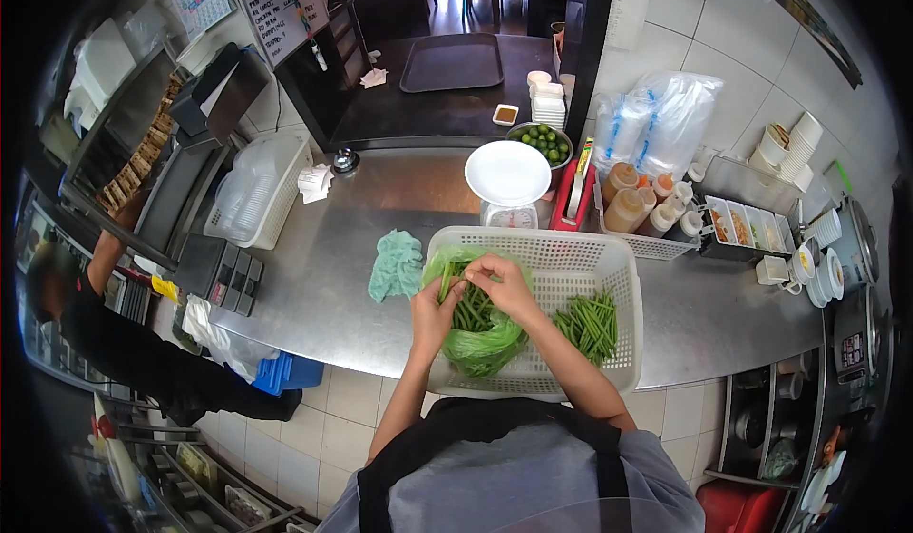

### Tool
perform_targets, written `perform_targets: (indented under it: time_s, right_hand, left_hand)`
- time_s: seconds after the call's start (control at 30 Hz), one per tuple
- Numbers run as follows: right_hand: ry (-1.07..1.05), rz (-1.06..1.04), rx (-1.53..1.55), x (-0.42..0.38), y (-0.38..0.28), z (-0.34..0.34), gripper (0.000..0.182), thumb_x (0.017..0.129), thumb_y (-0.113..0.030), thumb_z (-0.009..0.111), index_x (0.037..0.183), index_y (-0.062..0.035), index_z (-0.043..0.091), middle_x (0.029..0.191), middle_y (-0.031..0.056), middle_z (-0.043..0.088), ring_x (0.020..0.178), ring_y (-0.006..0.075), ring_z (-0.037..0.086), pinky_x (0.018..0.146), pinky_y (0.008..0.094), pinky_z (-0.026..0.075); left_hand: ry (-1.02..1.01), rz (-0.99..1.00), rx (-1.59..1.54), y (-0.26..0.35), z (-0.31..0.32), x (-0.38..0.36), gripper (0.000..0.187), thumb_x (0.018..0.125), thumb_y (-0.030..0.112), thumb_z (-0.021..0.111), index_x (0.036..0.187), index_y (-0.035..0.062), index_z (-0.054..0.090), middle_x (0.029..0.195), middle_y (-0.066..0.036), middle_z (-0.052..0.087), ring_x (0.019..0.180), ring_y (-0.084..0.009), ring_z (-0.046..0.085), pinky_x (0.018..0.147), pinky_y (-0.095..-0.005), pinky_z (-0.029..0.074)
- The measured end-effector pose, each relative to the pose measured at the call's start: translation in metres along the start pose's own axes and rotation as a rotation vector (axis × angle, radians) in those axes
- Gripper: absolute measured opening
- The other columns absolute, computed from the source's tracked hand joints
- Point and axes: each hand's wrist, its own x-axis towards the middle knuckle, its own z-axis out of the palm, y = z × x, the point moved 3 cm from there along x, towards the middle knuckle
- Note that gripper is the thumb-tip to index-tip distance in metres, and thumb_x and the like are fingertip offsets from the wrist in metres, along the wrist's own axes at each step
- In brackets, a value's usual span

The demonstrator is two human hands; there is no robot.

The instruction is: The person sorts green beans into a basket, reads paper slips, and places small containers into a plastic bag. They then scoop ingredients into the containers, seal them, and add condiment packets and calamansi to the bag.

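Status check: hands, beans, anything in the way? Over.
Left hand gripping green beans, right hand against it, above green plastic bag. Bean pile in white basket, right side. Nothing visibly blocking.

One head-worn cam, wide fisheye view, facing fwd & down, near above white basket (582, 259)

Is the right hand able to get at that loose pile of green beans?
Probably yes: the bean pile lies uncovered in the white basket, though the right hand is over the green bag.
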Motion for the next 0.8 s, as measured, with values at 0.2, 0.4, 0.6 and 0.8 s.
perform_targets:
  time_s: [0.2, 0.4, 0.6, 0.8]
  right_hand:
    - [-0.107, -0.025, -0.413, -0.006, -0.007, -0.011, 0.014, 0.078, -0.009, 0.064, 0.091, -0.0023, 0.066, 0.076, 0.0081, 0.065, 0.07, 0.0165, 0.061, 0.065, 0.0266, 0.045]
    - [-0.211, -0.055, -0.121, -0.008, -0.002, 0.001, 0.02, 0.08, -0.011, 0.063, 0.098, -0.0025, 0.067, 0.077, 0.0096, 0.067, 0.068, 0.017, 0.063, 0.065, 0.0279, 0.048]
    - [-0.223, 0.088, -0.133, -0.016, -0.008, -0.002, 0.017, 0.083, -0.006, 0.06, 0.097, 0.0028, 0.064, 0.076, 0.0091, 0.066, 0.069, 0.0136, 0.061, 0.065, 0.0276, 0.048]
    - [0.167, -0.093, -0.237, -0.013, -0.017, -0.011, 0.011, 0.083, -0.008, 0.062, 0.084, 0.0038, 0.06, 0.072, 0.0078, 0.062, 0.068, 0.0147, 0.058, 0.065, 0.0284, 0.046]
  left_hand:
    - [0.141, 0.078, -0.022, 0.008, -0.02, 0.005, 0.015, 0.083, 0.012, 0.066, 0.089, -0.0016, 0.066, 0.068, -0.005, 0.062, 0.062, -0.008, 0.054, 0.057, -0.0241, 0.043]
    - [0.239, 0.319, 0.145, 0.036, -0.034, 0.006, 0.01, 0.083, 0.006, 0.063, 0.091, -0.0001, 0.065, 0.073, -0.012, 0.059, 0.062, -0.019, 0.057, 0.058, -0.0292, 0.043]
    - [0.328, 0.333, 0.128, 0.027, -0.041, 0.005, 0.011, 0.083, 0.006, 0.063, 0.092, 0.0, 0.065, 0.073, -0.01, 0.059, 0.063, -0.0168, 0.055, 0.058, -0.0282, 0.043]
    - [0.232, -0.015, -0.29, 0.002, -0.038, 0.001, 0.018, 0.087, 0.016, 0.063, 0.091, -0.0006, 0.066, 0.072, 0.003, 0.055, 0.06, -0.004, 0.046, 0.05, -0.0205, 0.034]
